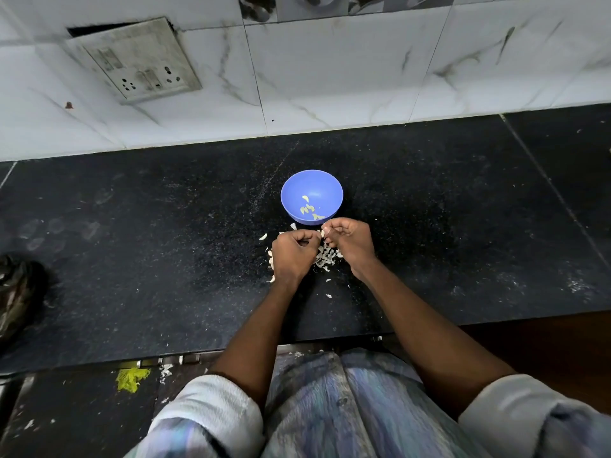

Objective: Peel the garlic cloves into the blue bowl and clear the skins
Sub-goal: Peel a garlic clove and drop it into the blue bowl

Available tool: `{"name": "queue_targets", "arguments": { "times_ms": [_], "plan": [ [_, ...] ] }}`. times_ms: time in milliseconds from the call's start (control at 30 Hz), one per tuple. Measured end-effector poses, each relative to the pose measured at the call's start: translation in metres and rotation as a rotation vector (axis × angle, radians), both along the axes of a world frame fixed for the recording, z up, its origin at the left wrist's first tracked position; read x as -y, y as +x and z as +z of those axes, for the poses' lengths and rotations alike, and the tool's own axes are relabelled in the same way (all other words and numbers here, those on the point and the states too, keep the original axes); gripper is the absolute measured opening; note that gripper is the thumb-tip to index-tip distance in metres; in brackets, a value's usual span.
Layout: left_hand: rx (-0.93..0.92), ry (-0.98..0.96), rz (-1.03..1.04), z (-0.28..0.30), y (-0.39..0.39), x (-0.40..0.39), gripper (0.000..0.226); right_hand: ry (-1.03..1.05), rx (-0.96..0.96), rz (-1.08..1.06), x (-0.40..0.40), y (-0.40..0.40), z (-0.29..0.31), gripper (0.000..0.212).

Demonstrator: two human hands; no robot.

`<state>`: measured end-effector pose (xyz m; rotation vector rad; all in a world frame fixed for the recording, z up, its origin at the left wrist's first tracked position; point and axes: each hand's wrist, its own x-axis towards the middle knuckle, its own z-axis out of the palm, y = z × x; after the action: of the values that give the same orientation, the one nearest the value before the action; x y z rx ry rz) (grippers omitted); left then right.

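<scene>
Just in front of the blue bowl (311,190), on the black stone bench (165,226), both hands meet over a heap of papery garlic skins (325,254). The left hand (292,254) has its fingers curled in toward the palm, and the right hand (348,239) pinches a small pale piece, most likely a garlic clove (323,232), at its fingertips; whether the left grip holds the same clove or only a flap of skin cannot be told. A few peeled cloves (309,209) already lie in the bottom of the bowl. The step in hand appears to be stripping the skin from this clove. To do it well, the left grip should steady the clove near its root end while the right thumbnail lifts the skin and draws it off in one strip, so that fragments drop onto the heap and not into the bowl just beyond. The bared clove then goes over the near rim. A few stray skins (329,295) lie toward the bench edge and will need gathering with the heap.
</scene>
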<state>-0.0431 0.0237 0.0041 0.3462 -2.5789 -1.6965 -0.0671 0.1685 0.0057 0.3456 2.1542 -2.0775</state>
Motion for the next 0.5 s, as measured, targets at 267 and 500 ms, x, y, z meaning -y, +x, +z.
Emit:
{"name": "queue_targets", "arguments": {
  "times_ms": [267, 500],
  "plan": [
    [0.034, 0.018, 0.011, -0.0018, -0.0014, 0.0021, 0.009, 0.083, -0.043, 0.061, 0.0017, 0.0003, -0.0010, 0.007],
    [0.034, 0.027, 0.027, 0.0035, 0.0019, -0.0010, 0.009, 0.092, -0.048, 0.074, 0.0025, 0.0015, -0.0005, 0.010]
  ]
}}
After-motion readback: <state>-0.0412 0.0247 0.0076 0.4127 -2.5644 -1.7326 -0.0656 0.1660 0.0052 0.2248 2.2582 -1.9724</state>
